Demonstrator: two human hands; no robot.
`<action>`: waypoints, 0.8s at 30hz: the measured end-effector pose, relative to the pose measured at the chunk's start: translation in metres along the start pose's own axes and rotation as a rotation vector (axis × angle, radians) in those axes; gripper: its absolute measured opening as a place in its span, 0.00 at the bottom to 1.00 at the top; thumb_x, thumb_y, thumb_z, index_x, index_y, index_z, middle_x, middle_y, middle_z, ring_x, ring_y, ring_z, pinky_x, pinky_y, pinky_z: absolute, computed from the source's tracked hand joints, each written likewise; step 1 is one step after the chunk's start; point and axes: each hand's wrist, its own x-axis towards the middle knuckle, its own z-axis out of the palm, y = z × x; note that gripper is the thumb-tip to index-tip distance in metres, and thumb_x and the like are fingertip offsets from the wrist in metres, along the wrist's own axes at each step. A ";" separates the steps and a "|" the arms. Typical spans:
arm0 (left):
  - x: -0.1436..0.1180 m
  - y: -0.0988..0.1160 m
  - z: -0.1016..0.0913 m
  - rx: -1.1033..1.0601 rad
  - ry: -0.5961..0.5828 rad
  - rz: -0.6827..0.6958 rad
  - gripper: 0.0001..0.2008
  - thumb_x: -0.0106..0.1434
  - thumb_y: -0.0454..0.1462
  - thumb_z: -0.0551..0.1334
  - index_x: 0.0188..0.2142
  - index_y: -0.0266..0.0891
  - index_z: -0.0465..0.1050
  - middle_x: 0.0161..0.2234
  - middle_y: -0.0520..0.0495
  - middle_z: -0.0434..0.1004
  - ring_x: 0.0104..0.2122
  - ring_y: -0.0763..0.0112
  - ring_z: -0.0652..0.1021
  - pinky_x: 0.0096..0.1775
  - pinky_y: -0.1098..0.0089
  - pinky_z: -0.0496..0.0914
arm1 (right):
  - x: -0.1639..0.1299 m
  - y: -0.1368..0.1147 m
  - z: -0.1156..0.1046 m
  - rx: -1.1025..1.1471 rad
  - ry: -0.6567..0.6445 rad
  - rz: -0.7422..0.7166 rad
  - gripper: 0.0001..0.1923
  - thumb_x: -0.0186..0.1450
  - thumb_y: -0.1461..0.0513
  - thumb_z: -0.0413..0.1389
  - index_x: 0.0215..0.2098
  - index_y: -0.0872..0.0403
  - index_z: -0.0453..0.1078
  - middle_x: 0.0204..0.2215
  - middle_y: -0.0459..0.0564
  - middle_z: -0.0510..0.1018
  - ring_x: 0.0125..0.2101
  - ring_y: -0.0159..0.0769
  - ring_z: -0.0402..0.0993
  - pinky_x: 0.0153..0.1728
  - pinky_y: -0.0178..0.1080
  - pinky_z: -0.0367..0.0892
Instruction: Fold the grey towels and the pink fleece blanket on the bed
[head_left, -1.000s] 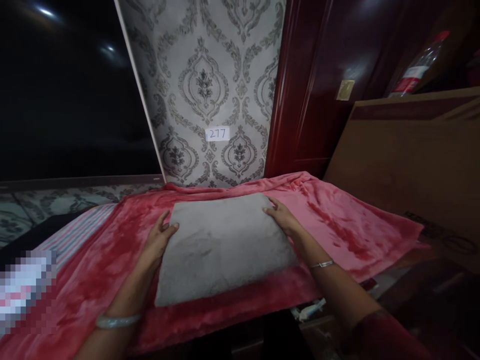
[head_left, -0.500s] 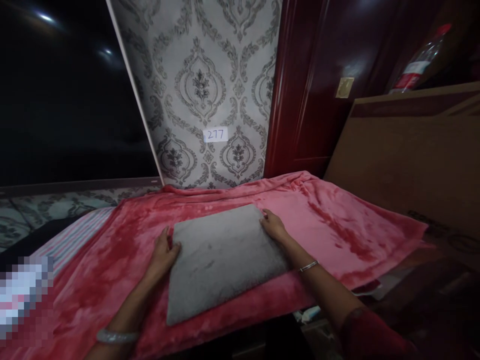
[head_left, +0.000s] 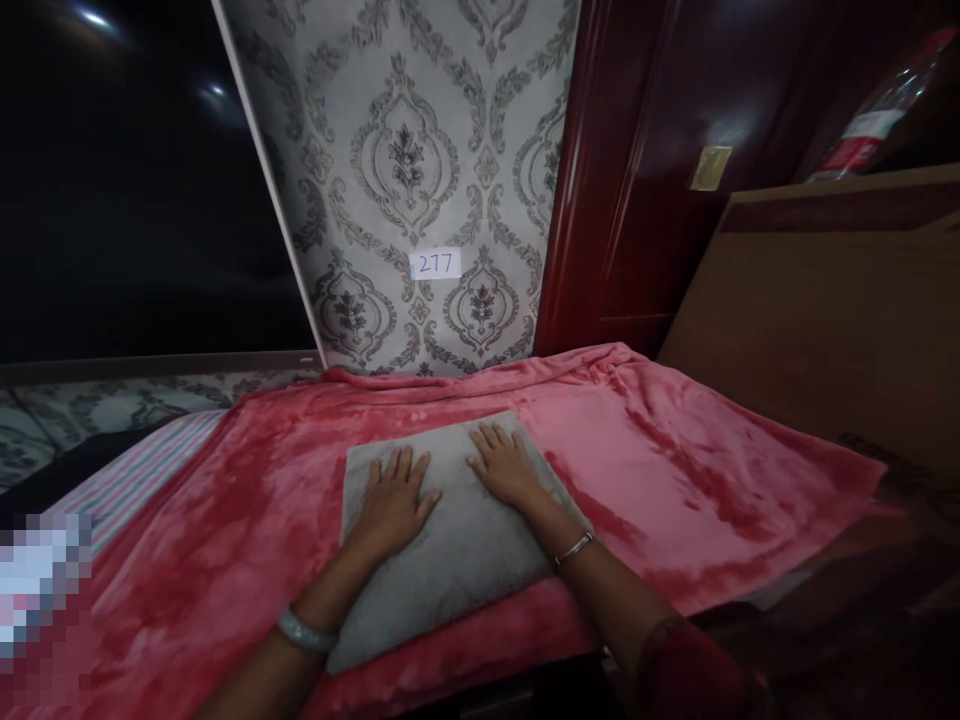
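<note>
A gray plush square (head_left: pixel 461 545) atop a pink-red blanket (head_left: pixel 592 435)
The left hand (head_left: pixel 391 507), fingers spread, rests palm-down on the square's left side; the right hand (head_left: pixel 510 472), fingers slightly parted, on its far-right part, neither gripping anything.

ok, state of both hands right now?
Left hand: open, palm down on the gray cloth, holding nothing.
Right hand: open, palm down on the same cloth, holding nothing.
</note>
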 end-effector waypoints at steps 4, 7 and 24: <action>-0.002 -0.001 -0.001 0.002 -0.016 -0.010 0.32 0.69 0.49 0.53 0.68 0.38 0.56 0.69 0.30 0.52 0.69 0.45 0.53 0.65 0.40 0.47 | 0.001 0.002 0.001 -0.015 -0.010 -0.003 0.30 0.74 0.51 0.42 0.71 0.52 0.52 0.71 0.54 0.49 0.70 0.48 0.41 0.66 0.58 0.38; -0.001 -0.001 -0.002 0.003 -0.035 -0.020 0.31 0.70 0.49 0.50 0.68 0.38 0.56 0.69 0.31 0.52 0.69 0.46 0.53 0.65 0.41 0.46 | 0.000 0.004 0.002 -0.012 -0.033 -0.064 0.31 0.74 0.51 0.41 0.72 0.52 0.50 0.71 0.54 0.48 0.70 0.48 0.39 0.67 0.57 0.37; -0.002 -0.004 -0.002 0.041 0.007 -0.017 0.28 0.72 0.43 0.47 0.68 0.38 0.58 0.68 0.36 0.56 0.68 0.49 0.57 0.65 0.43 0.52 | -0.011 0.005 -0.014 0.291 -0.046 -0.236 0.29 0.74 0.56 0.39 0.70 0.58 0.53 0.69 0.56 0.57 0.68 0.39 0.52 0.67 0.46 0.48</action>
